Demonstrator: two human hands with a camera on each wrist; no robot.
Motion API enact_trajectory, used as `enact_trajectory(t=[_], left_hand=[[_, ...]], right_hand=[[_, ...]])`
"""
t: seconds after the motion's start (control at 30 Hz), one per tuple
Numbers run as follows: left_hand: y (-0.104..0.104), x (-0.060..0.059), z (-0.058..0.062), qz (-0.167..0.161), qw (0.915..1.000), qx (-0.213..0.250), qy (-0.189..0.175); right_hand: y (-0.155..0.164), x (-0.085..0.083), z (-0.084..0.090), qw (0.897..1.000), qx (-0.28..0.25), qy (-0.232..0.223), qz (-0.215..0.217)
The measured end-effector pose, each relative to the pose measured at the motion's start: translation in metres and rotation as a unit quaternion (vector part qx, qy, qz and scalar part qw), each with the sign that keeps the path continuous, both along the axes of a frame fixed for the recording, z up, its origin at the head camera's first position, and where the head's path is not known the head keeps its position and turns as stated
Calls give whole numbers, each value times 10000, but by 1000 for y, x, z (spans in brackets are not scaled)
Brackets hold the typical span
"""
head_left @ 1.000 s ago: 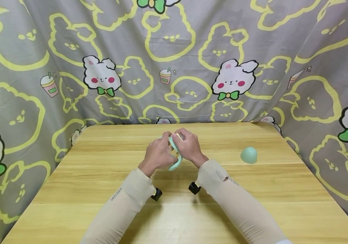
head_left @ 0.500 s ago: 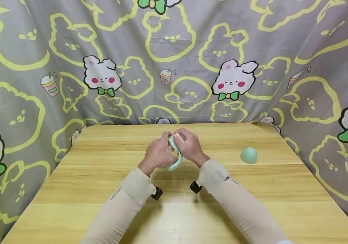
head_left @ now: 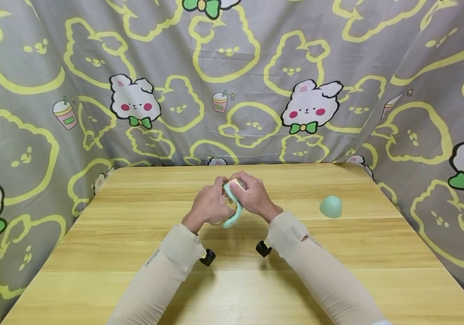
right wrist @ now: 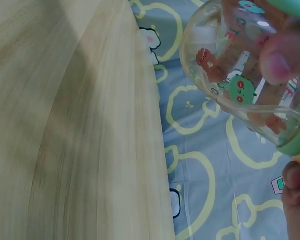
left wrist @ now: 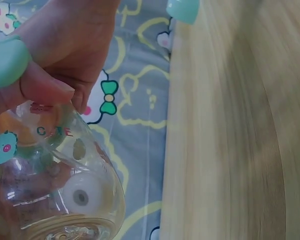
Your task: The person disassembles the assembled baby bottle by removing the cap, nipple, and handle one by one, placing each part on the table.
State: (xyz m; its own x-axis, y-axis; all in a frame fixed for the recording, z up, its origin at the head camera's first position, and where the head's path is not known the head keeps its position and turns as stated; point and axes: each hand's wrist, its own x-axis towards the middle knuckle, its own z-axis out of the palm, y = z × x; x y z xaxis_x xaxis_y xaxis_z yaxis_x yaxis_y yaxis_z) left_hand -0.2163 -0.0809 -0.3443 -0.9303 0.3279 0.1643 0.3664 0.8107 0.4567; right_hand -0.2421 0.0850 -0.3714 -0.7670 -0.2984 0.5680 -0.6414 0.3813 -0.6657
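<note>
Grey cloth [head_left: 232, 67] printed with yellow bunny outlines and white rabbits, hung behind and to both sides of a pale wooden table [head_left: 134, 253]. From the head view: both hands raised just above the middle of the table, meeting around a small clear baby bottle [head_left: 232, 198] with mint-green handles. Left hand [head_left: 209, 205] curled around the bottle's left side; right hand [head_left: 254, 196] wrapped over its top and right side, fingers bent. Mint-green dome cap [head_left: 331, 206] resting alone on the table, well apart to the right of the hands. Beige sleeves down both forearms, a small black camera mount under each wrist.

From the left wrist view: clear bottle [left wrist: 55, 175] with cartoon prints filling the lower left, base toward the lens, gripped from above by curled fingers [left wrist: 45, 85]; a mint handle [left wrist: 7, 60] pressed against the fingers at the left edge. Table edge running up the right half, cap [left wrist: 182, 9] at the top.

From the right wrist view: printed bottle [right wrist: 240, 75] at upper right, a fingertip [right wrist: 282, 55] pressed on its glass wall, green collar [right wrist: 295, 145] just below, tabletop [right wrist: 65, 125] at left, bunny cloth [right wrist: 205, 165] beyond.
</note>
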Motion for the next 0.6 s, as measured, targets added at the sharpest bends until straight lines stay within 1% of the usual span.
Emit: enact_trajectory(t=[0.13,0.3,0.6], left_hand=[[-1,-1,-1,-10,9999,115,-55],[-3,0,-1,42,9996,244,-106],[-4,-1,-1,71,9992,375,-140]], right_hand=[[3,-1,0,9996,77,-12,258],[6,-1,1,9979,159,-193,604],[12,0,0,9960,197,-190,847]])
